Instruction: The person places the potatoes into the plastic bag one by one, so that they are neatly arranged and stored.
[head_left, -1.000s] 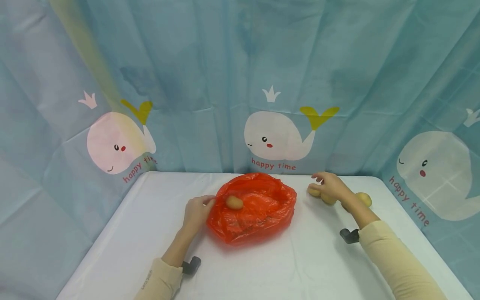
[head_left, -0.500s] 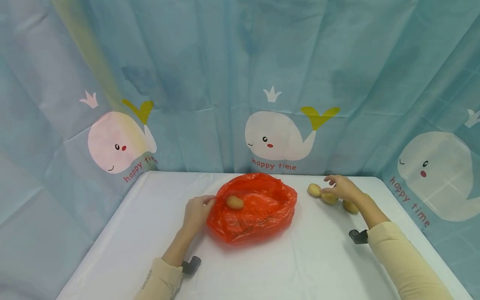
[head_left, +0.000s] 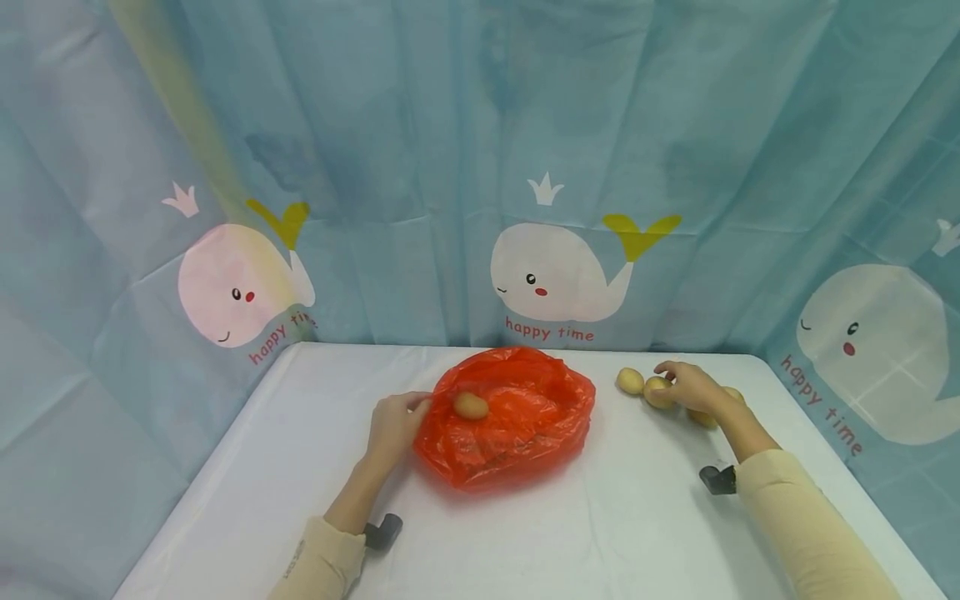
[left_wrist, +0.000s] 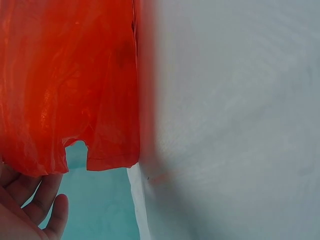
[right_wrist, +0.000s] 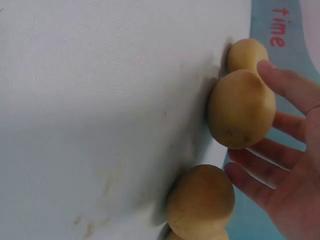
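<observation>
A red plastic bag (head_left: 517, 433) lies with its mouth spread wide, and a brown potato (head_left: 471, 406) rests in it near the left rim. My left hand (head_left: 395, 425) holds the bag's left edge; in the left wrist view its fingertips go behind the red film (left_wrist: 70, 85). At the right, my right hand (head_left: 693, 387) is around a yellow potato (right_wrist: 242, 110) on the table. Its thumb lies at the potato's upper side while the other fingers extend behind it, spread and only slightly bent. A smaller potato (head_left: 630, 381) sits just left of that one.
Further potatoes (head_left: 703, 418) lie beneath and behind the right wrist, one of them close to the little finger in the right wrist view. A white cloth (head_left: 540, 533) covers the table. Behind it hangs a blue curtain (head_left: 390, 275) with printed whales.
My right hand has moved right, off the small leftmost potato, and come down at the potato beside it. The left hand and the bag stay nearly still.
</observation>
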